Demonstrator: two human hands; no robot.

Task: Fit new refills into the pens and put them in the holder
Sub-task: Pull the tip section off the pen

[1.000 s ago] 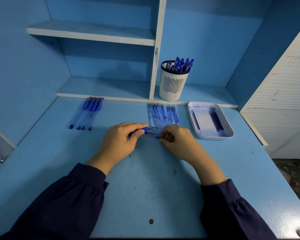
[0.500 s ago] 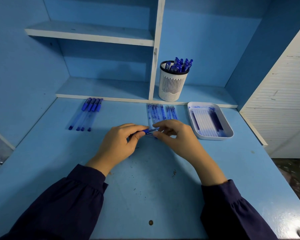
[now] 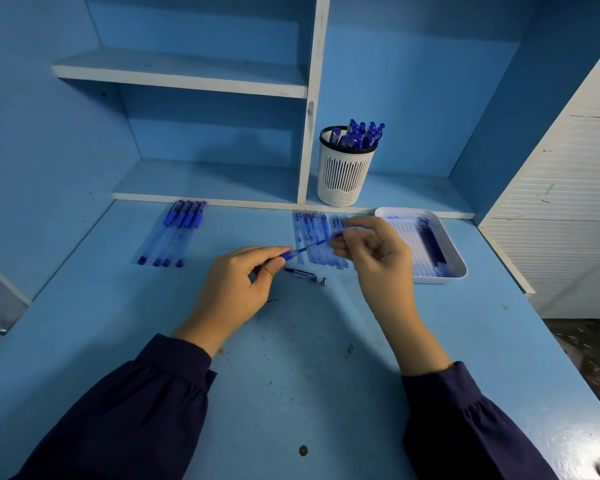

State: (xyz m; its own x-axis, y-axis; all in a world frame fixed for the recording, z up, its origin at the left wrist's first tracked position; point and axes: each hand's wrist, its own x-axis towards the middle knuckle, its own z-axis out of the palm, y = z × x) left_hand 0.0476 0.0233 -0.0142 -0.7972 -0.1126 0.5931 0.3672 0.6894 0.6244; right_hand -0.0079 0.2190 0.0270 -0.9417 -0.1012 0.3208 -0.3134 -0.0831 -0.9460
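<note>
My left hand point(image 3: 234, 289) grips a blue pen barrel point(image 3: 284, 255) at the desk's middle. My right hand point(image 3: 374, 254) pinches a thin refill point(image 3: 314, 244) that runs from the barrel's mouth up to its fingertips. The pen's unscrewed tip section point(image 3: 300, 273) with its small metal cone point(image 3: 323, 281) lies on the desk just below the hands. A row of refills point(image 3: 309, 233) lies flat behind the hands. Several capped pens point(image 3: 175, 233) lie at the back left. The white slotted holder point(image 3: 343, 174) on the low shelf holds several blue pens.
A white tray point(image 3: 456, 268) with refills in it sits to the right of my right hand. The blue desk point(image 3: 291, 375) carries ink specks. Shelves rise behind, with a white divider point(image 3: 310, 109) beside the holder. A white slatted panel point(image 3: 568, 202) stands at the right.
My right hand has lifted up and to the right, drawing the refill out of the barrel. The tip section now lies on the desk. My left hand has stayed put.
</note>
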